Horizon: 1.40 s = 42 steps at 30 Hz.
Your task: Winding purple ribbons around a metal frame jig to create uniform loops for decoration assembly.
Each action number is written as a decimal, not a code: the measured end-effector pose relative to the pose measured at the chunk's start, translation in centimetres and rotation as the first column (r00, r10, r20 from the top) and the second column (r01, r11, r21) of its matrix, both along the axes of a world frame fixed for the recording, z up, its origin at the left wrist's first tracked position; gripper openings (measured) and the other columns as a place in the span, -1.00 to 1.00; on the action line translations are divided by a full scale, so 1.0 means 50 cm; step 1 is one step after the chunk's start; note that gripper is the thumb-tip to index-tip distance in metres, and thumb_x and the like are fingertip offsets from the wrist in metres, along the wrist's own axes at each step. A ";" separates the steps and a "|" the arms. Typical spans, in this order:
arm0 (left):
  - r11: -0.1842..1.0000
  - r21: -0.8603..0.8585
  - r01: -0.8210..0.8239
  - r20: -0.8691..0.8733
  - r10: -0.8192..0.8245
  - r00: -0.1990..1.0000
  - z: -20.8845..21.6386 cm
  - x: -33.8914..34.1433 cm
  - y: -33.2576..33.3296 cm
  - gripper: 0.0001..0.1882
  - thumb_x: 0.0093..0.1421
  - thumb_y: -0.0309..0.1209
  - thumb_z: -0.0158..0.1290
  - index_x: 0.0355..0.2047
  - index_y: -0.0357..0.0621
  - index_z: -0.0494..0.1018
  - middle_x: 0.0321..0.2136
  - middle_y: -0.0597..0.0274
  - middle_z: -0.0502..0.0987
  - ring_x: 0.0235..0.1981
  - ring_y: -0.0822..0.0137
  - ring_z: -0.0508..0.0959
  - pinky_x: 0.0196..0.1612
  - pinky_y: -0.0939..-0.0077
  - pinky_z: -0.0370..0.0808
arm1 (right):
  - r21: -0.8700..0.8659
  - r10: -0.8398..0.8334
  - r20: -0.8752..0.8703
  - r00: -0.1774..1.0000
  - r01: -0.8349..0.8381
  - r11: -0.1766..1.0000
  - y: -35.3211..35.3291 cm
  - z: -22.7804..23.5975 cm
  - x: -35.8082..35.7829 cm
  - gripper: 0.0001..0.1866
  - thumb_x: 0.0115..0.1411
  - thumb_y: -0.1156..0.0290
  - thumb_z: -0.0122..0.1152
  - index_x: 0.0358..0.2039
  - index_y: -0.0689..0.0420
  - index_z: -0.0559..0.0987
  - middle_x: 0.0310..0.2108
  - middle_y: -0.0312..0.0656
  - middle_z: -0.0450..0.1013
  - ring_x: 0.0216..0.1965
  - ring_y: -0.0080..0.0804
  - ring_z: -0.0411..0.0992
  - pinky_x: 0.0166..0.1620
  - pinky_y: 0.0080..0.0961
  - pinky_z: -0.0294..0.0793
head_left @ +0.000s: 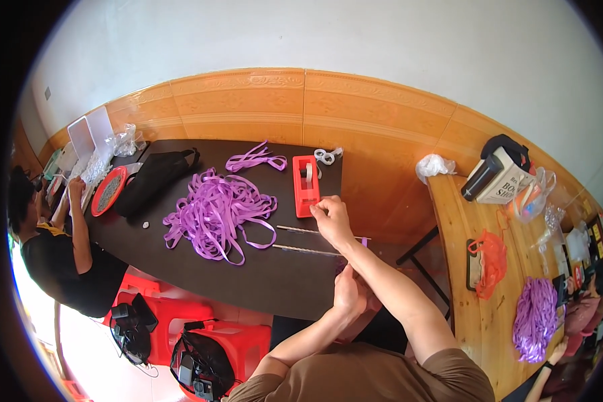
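Observation:
My right hand [331,218] reaches over the table to the near end of a red tape dispenser [307,191]. Its fingers are pinched together, and whatever they hold is too small to make out. Closer to me, at the table's right edge, my left hand [350,293] is curled closed, partly behind my right forearm; its contents are hidden. Two thin pale rods [305,250] lie side by side, pointing toward my hands. A bit of purple ribbon [364,241] shows beside my right wrist. Left of the rods spreads a loose heap of purple ribbon [214,211].
White-handled scissors [325,157] lie behind the dispenser, a smaller ribbon bundle [254,159] to its left. Further left are a black pouch [155,181], a red dish [109,191] and a seated person [63,268]. A wooden table [479,321] with another ribbon bundle [536,315] stands at right.

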<state>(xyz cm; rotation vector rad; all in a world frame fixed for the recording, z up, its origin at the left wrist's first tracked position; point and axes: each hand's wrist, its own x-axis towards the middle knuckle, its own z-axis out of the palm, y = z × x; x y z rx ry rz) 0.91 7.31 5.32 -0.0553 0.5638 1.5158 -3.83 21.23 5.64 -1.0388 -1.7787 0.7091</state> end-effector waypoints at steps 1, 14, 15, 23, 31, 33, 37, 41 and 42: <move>0.999 -0.036 -0.021 -0.016 0.021 1.000 0.007 0.001 -0.001 -0.62 0.34 -0.29 -0.35 -0.07 -0.32 0.31 -0.15 0.05 0.45 -0.13 0.18 0.46 -0.01 0.29 0.38 | 0.027 0.035 -0.034 0.999 -0.034 0.999 0.001 0.000 0.002 -0.82 0.04 0.47 0.21 -0.62 0.27 0.47 -0.40 -0.10 0.38 -0.44 -0.34 0.33 -0.39 -0.44 0.29; 0.998 -0.064 0.014 -0.220 -0.027 0.975 -0.005 0.004 0.014 -0.56 0.22 0.03 -0.14 -0.27 -0.12 0.37 -0.28 0.20 0.47 -0.29 0.28 0.44 -0.20 0.44 0.27 | -0.297 0.597 -0.161 0.786 -0.616 0.730 0.029 0.147 0.220 -0.87 0.08 0.49 0.09 -0.57 0.23 0.47 -0.01 -0.04 0.34 -0.21 -0.51 0.32 -0.15 -0.53 0.29; 0.997 -0.069 0.017 -0.221 -0.032 0.975 -0.007 0.004 0.015 -0.56 0.22 0.03 -0.14 -0.27 -0.12 0.37 -0.28 0.20 0.47 -0.29 0.28 0.44 -0.20 0.44 0.27 | -0.371 0.649 -0.151 0.746 -0.651 0.662 0.031 0.158 0.247 -0.86 0.09 0.48 0.08 -0.57 0.23 0.47 0.00 -0.05 0.34 -0.23 -0.53 0.32 -0.15 -0.52 0.29; 0.984 -0.132 -0.121 -0.245 0.085 0.966 -0.011 0.026 0.035 -0.57 0.18 0.06 -0.08 -0.44 -0.08 0.37 -0.43 0.23 0.50 -0.43 0.34 0.50 -0.35 0.48 0.29 | -0.511 0.822 0.011 0.569 -0.703 0.494 0.049 0.081 0.323 -0.81 0.06 0.40 0.11 -0.58 0.25 0.45 -0.14 0.05 0.40 -0.27 -0.38 0.34 -0.15 -0.46 0.31; 0.969 -0.141 -0.202 -0.280 0.157 0.947 -0.024 0.033 0.051 -0.63 0.16 -0.04 -0.01 -0.54 -0.07 0.35 -0.53 0.23 0.49 -0.52 0.35 0.49 -0.42 0.49 0.29 | -0.446 0.813 0.231 0.535 -0.684 0.577 0.066 0.052 0.316 -0.83 0.04 0.36 0.11 -0.60 0.16 0.48 -0.22 -0.12 0.44 -0.08 -0.26 0.24 0.04 -0.33 0.13; 0.965 -0.142 -0.220 -0.288 0.172 0.942 -0.023 0.036 0.057 -0.65 0.15 -0.07 0.01 -0.55 -0.08 0.35 -0.55 0.23 0.49 -0.54 0.35 0.49 -0.44 0.50 0.29 | -0.436 0.813 0.245 0.528 -0.689 0.579 0.068 0.050 0.315 -0.83 0.03 0.36 0.11 -0.61 0.16 0.48 -0.24 -0.12 0.45 -0.09 -0.26 0.24 0.04 -0.34 0.13; 0.954 -0.137 -0.268 -0.290 0.220 0.931 -0.030 0.036 0.068 -0.68 0.13 -0.16 0.05 -0.58 -0.10 0.34 -0.61 0.22 0.47 -0.60 0.35 0.48 -0.49 0.54 0.32 | -0.417 0.812 0.188 0.553 -0.703 0.576 0.058 0.054 0.309 -0.84 -0.01 0.37 0.09 -0.64 0.15 0.46 -0.26 -0.13 0.45 -0.12 -0.27 0.25 0.04 -0.34 0.13; 0.942 -0.138 -0.307 -0.305 0.255 0.918 -0.022 0.040 0.077 -0.70 0.12 -0.19 0.08 -0.57 -0.12 0.36 -0.64 0.22 0.46 -0.65 0.36 0.46 -0.53 0.56 0.34 | -0.425 0.786 0.198 0.586 -0.671 0.608 0.052 0.056 0.306 -0.85 -0.05 0.40 0.09 -0.66 0.16 0.45 -0.27 -0.13 0.45 -0.12 -0.27 0.26 0.03 -0.35 0.13; 0.936 -0.132 -0.327 -0.314 0.273 0.909 -0.016 0.042 0.081 -0.72 0.11 -0.20 0.10 -0.56 -0.13 0.38 -0.65 0.22 0.45 -0.67 0.38 0.45 -0.55 0.58 0.35 | -0.421 0.765 0.203 0.611 -0.651 0.632 0.053 0.051 0.307 -0.86 -0.07 0.41 0.09 -0.68 0.17 0.44 -0.28 -0.13 0.45 -0.12 -0.27 0.26 0.03 -0.35 0.14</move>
